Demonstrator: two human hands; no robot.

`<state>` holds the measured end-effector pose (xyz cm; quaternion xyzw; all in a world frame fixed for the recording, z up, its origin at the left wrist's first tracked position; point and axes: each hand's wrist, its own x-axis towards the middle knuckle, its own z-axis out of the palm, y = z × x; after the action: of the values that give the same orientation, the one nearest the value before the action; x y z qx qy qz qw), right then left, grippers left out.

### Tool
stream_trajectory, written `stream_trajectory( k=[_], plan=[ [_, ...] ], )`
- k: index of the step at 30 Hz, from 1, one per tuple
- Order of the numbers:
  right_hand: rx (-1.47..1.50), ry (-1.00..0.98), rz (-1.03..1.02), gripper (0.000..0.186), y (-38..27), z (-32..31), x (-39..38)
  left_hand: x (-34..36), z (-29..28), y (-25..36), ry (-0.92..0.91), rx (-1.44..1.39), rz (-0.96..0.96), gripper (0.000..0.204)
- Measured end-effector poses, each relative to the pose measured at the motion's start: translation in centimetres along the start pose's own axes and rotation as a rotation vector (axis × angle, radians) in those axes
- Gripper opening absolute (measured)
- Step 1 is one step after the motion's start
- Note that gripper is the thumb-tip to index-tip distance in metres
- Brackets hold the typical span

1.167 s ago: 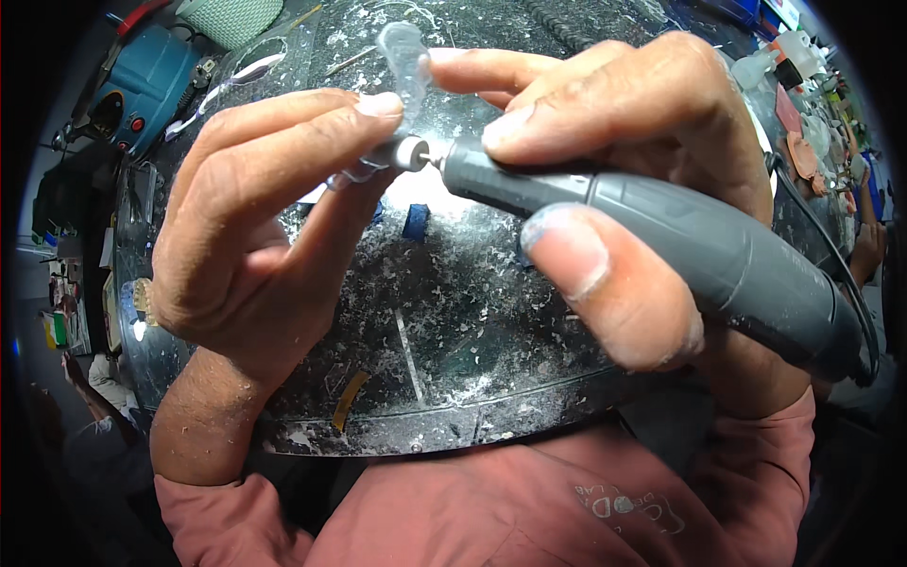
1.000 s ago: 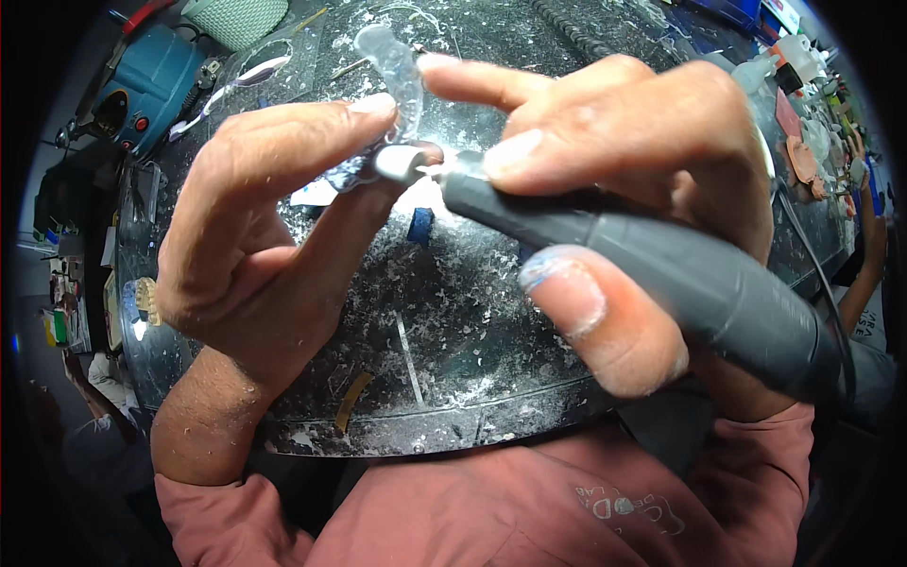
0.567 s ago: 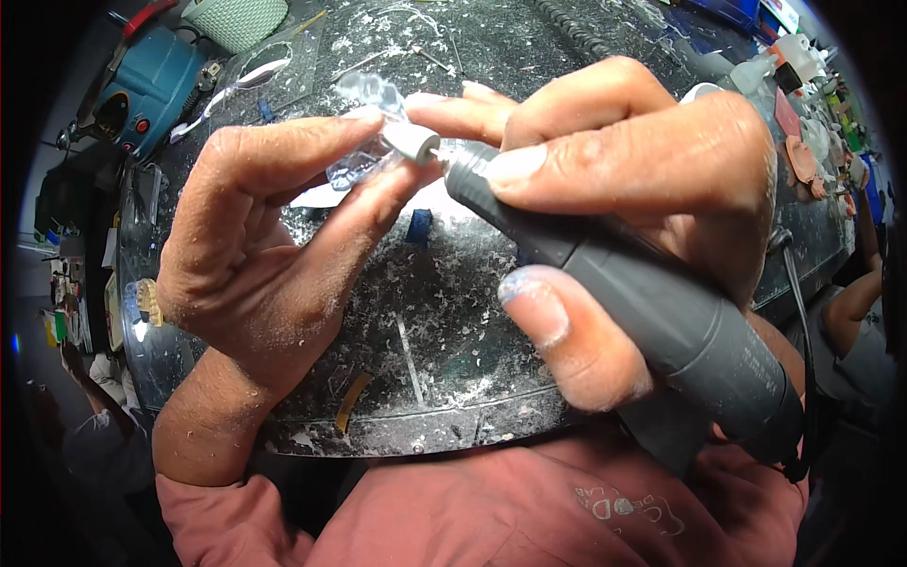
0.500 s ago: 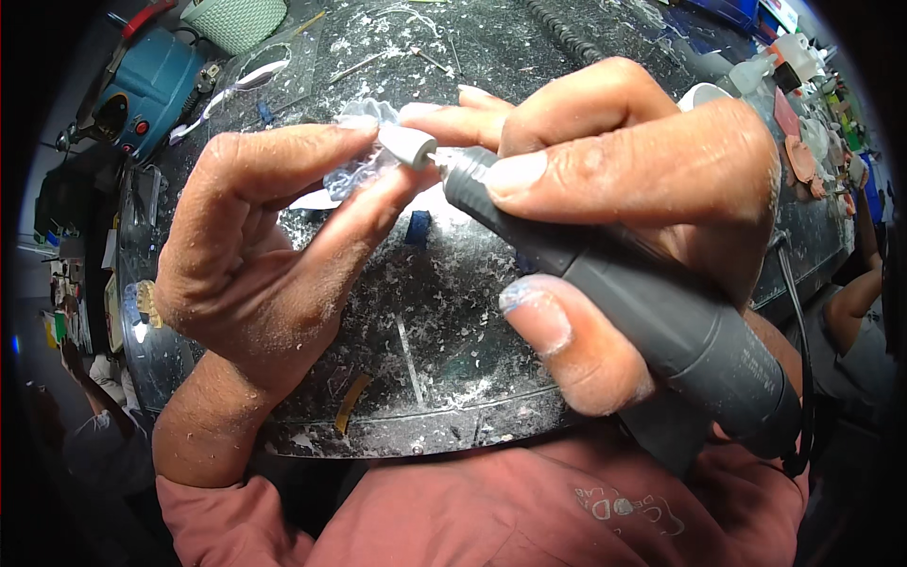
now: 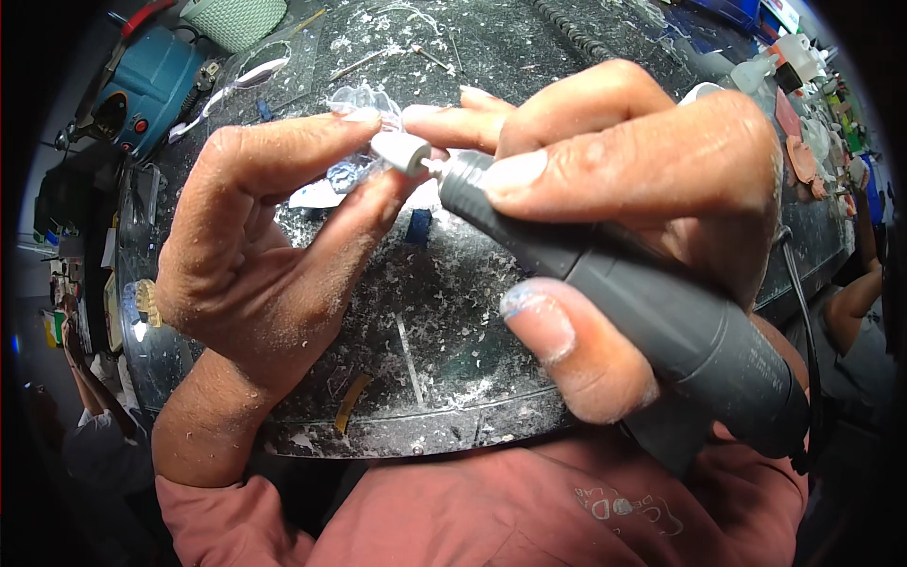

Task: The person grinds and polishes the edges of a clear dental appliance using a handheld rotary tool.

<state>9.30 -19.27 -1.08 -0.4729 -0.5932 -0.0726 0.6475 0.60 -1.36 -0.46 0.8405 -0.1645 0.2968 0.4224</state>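
Between the thumb and index finger of my left hand [image 5: 255, 236], a clear, thin moulded dental tray [image 5: 364, 100] is pinched; the fingers cover part of it. My right hand [image 5: 652, 156] is wrapped around a dark grey rotary handpiece [image 5: 661, 326], its thumb below the body. A pale grey cone-shaped bit [image 5: 401, 152] on a thin shank points left from the handpiece. That bit lies against or very near the tray, by my left fingertips; exact contact is hidden. White dust coats both hands.
The dark worktop [image 5: 453, 331] is strewn with white shavings, a small blue piece [image 5: 419, 227] and a tan strip [image 5: 351, 403]. A teal machine [image 5: 156, 90] and pale green basket [image 5: 233, 24] stand far left. Bottles [image 5: 798, 59] crowd the far right. Other people sit at both sides.
My left fingers have turned the clear tray, so more of it shows above the fingertips and less below. The bit and handpiece tip have shifted slightly left.
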Motion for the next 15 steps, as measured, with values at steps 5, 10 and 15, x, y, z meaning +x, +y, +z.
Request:
stream_trajectory(
  k=[5, 10, 15],
  plan=[
    [0.046, 0.063, -0.018, 0.032, 0.7, 0.3, -0.3, -0.1, 0.1, -0.1, 0.014, 0.010, -0.007, 0.026],
    [0.047, 0.108, -0.022, 0.031, 0.2, 0.3, 0.1, 0.1, 0.1, 0.1, 0.007, -0.023, 0.002, 0.026],
    [0.083, 0.145, -0.009, 0.030, 0.0, 0.9, 0.2, 0.0, -0.4, -0.4, -0.051, 0.073, 0.092, 0.029]
  ],
)
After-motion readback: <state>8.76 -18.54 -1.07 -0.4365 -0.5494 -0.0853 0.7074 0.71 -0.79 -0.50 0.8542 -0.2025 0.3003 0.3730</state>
